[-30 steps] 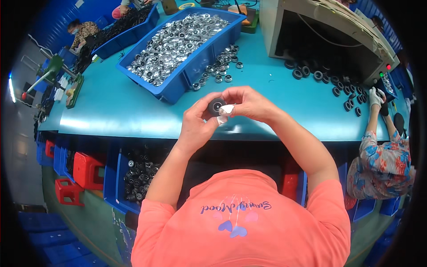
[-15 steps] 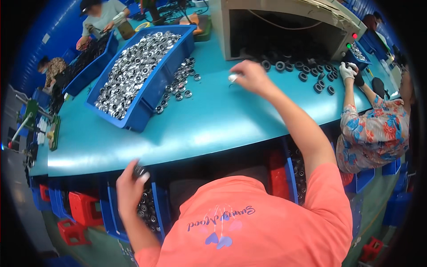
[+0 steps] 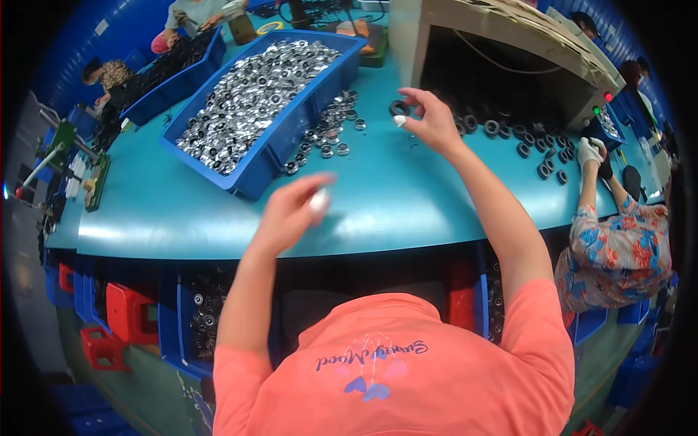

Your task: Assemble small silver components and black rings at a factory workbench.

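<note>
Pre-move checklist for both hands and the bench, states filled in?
1. Black ring in the right hand's grip: ok, between thumb and fingers.
2. Left hand empty: cannot tell, motion blur.
3. Bin upright on the table: ok.
4. All hubs inside the bin: not ok, some lie loose beside it.
5. Co-worker's gloved hands apart from the right hand: ok, off to the right.

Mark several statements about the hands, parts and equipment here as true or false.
1. The right hand holds a round black rubber-like ring. True.
2. The large blue plastic bin is filled with black rings. False: silver-and-black round pieces fill it.
3. The left hand is blurred. True.
4. The boxy beige machine stands left of the bin. False: it stands right.
5. The co-worker at right wears a white glove. True.
</note>
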Tool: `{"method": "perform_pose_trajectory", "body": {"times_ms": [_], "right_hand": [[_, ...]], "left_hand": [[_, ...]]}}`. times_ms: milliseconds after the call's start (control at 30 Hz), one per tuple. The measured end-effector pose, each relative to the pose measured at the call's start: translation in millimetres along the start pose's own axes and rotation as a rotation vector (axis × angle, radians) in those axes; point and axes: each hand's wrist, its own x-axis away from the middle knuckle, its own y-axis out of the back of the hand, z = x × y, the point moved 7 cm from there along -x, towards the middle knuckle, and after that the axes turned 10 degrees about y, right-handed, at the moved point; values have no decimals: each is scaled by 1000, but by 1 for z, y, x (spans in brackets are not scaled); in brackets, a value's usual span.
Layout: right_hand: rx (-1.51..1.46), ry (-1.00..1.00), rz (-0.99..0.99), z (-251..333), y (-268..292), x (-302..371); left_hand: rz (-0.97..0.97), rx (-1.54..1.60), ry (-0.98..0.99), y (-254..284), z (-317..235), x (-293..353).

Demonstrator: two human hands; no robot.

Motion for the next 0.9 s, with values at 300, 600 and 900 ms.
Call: {"method": "perform_pose_trajectory", "body": {"times_ms": [300,600,900], "right_hand": [[-621,9,109,67,-73,-10],[72,133,183,20,-108,-5],[-83,30,176,15,-111,-4]], "left_hand": [[269,862,-92,-28,18,-130],[254,874,-68,-15,26,-131],[231,889,-109,-11,33,-131]]}}
